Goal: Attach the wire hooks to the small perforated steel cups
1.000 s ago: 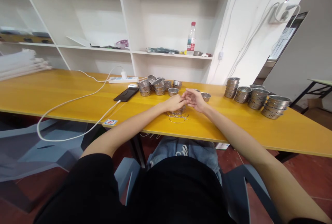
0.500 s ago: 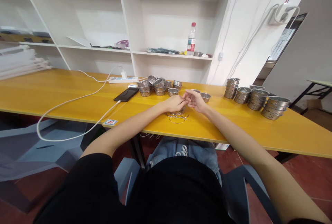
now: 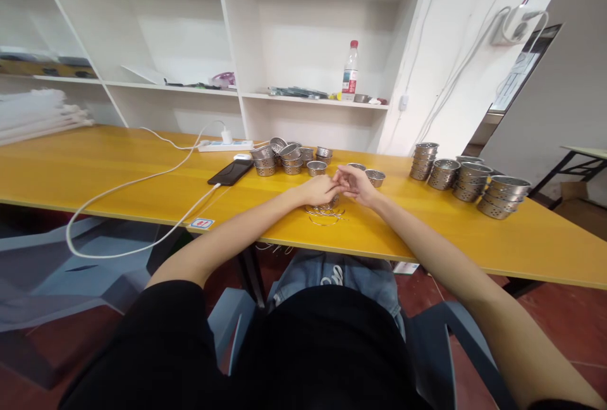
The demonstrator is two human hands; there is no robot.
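My left hand (image 3: pixel 317 190) and my right hand (image 3: pixel 355 183) meet over the table, their fingertips touching. Partly hidden beneath them is a small perforated metal cup (image 3: pixel 334 200). The left fingers are closed against this cup. Bent and drawn together, the right fingers pinch at its upper side; what lies between them is hidden. Several thin curved metal wires (image 3: pixel 325 215) lie loose on the table just below the hands. Close behind stand another perforated cup (image 3: pixel 317 168) and, beyond the right hand, one more cup (image 3: pixel 375 178).
Stacked perforated cups (image 3: pixel 291 160) stand at the back, and taller stacks (image 3: pixel 502 198) to the right. A phone (image 3: pixel 231 172) with a white cable (image 3: pixel 102 193) lies left of my arm, before a power strip (image 3: pixel 225 146). Shelves rise behind the yellow table (image 3: pixel 156 163), holding a bottle (image 3: pixel 349 74).
Both hands stay at the same spot with only a slight shift of the fingers. The cups and wires have not moved.
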